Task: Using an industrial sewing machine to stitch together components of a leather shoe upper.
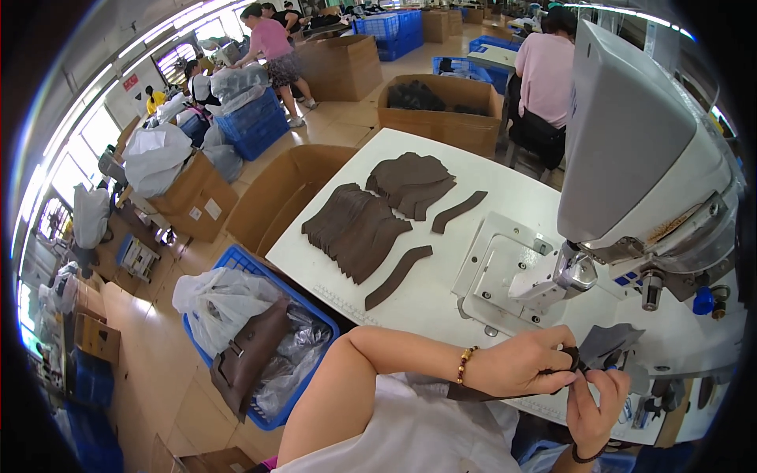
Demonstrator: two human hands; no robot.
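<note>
No writing can be read, even on the red sign [130, 82].

We can't identify the dark piece [573, 357], mostly hidden by the left hand [522, 363]; we can't tell the right hand's [593, 406] grip. Lower edge cuts the right forearm [572, 463]. Distant yellow-clad person [158, 101]: too small.

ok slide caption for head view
Left hand and right hand hold a dark item beside a white machine and stacked brown pieces.

Centre: white counter [430, 309]; stacked pieces [355, 229] and curved strips [400, 272] plain dark brown. Lower right: held piece [573, 359] near-black; bracelet [465, 365] mottled amber-brown. Lower left: bin [272, 421] blue, handbag [252, 351] brown. Upper right: shirt [544, 75] pale pink.
</note>
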